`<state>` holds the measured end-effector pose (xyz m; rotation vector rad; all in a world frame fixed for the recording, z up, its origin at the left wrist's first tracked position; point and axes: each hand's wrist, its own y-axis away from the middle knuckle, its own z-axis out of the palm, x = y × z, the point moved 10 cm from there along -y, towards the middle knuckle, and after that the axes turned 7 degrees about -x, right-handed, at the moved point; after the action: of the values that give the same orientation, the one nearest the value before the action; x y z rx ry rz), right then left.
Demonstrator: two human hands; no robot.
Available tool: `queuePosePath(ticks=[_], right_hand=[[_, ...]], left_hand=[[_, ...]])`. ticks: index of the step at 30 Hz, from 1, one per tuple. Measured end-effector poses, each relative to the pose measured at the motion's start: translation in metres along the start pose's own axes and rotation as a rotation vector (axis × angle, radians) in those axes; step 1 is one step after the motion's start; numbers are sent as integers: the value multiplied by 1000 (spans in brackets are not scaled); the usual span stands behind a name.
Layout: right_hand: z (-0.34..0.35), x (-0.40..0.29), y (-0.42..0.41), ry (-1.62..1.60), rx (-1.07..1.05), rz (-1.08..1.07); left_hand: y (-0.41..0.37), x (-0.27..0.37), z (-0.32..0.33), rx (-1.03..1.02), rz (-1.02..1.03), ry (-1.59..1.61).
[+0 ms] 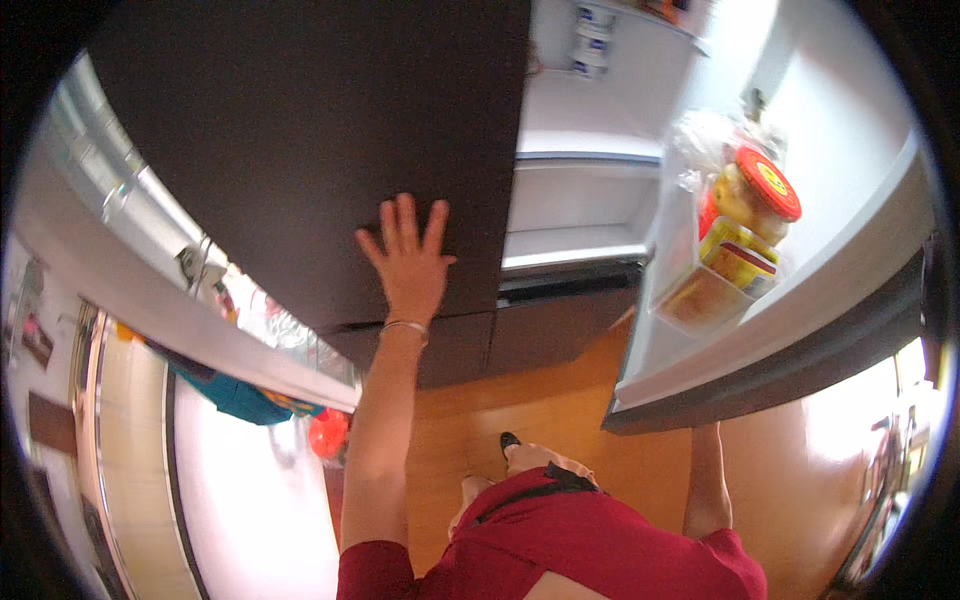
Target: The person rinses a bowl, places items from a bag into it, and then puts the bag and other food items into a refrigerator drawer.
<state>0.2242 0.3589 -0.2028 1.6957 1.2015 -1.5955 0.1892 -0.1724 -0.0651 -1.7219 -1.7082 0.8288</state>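
Observation:
My left hand [411, 274], with a thin bracelet at its wrist, is spread with fingers apart in front of the dark refrigerator door [315, 150]; its palm faces the panel, and whether it touches cannot be told. At the right, another refrigerator door [817, 307] stands open. My right forearm reaches behind that door, which hides the right hand. In the door's bin are a glass jar with a red lid [769, 184], a yellow carton [742, 259] and clear plastic bags [701, 135]. The lit compartment [577, 195] shows between the two doors.
Small white containers [591, 41] stand inside the compartment. A shelf edge [247, 330] with packed items curves along the left, above a teal cloth item [232, 397] and a round red object [328, 433]. Wooden flooring [450, 420] lies below, with my feet on it.

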Motion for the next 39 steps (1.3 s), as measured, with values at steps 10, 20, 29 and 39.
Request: queuePosePath(ticks=[10,20,29,39], right_hand=[[105,-85,26,-74,-354,-113],[244,-81,-100,478,-437,-303],[285,-128,-85,444,-370,-510],[306,-83,-112,634,-443,-585]], left_hand=[[-17,6,-54,-66,-15,157],[-30,14,-27,17,-66,136],[-40,15,-11,81,-79,134],[-33,25,-29,69,-35,-101]])
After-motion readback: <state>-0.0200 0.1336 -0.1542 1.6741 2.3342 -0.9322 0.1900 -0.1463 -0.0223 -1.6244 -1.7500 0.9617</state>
